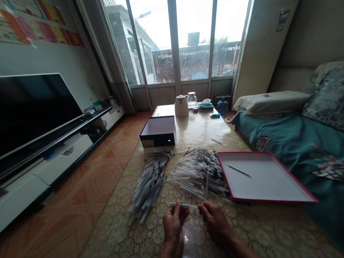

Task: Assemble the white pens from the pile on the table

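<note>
White plastic tube pinched between left hand and right hand, just near a loose heap of tubes on the patterned tabletop.

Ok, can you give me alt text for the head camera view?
The left hand grips a thin white tube reaching the right hand, above a patterned table cover, beside heaps of similar tubes and a red-rimmed white tray.

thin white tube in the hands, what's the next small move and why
Probably lay the thin white tube on the red-rimmed tray, beside the thin dark rod. The left hand grips the tube and the right hand is at its end, so it looks ready to set down. The tray has room, unlike the heaped tubes.
</note>
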A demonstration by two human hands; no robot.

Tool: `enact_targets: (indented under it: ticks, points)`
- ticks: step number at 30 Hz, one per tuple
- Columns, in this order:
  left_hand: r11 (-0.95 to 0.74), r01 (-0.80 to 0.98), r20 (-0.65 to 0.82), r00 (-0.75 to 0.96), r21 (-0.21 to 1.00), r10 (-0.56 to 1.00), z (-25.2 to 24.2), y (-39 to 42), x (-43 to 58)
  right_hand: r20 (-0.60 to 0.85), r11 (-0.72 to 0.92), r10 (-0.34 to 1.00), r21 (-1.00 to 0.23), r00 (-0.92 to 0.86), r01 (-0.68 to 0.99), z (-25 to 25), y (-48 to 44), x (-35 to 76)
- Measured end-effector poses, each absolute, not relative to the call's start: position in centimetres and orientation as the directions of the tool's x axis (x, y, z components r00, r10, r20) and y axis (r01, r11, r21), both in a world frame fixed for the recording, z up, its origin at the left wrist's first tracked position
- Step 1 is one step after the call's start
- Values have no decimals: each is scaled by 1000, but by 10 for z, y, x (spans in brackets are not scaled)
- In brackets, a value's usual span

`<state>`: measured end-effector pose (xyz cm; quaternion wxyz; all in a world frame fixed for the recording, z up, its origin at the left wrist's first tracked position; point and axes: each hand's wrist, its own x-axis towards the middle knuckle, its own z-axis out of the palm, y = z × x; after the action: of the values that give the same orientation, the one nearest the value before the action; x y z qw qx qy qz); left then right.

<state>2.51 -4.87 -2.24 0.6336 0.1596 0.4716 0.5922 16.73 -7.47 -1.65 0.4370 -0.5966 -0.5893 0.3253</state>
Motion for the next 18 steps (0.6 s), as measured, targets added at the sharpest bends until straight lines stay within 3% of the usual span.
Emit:
enact_targets:
  ticks: [7,12,18]
  points:
    - [216,-627,-390,-153,749,908,-19,-51,24,43,20,993,-980,112,199,-16,-78,168]
    - [227,-630,-390,-132,743,911,-17,-51,23,-2,-9,999,-976,32,218,-10,-74,172]
    - [239,-626,-383,-103,742,918,-16,-52,21,36,11,997,-949,74,314,-11,-71,168]
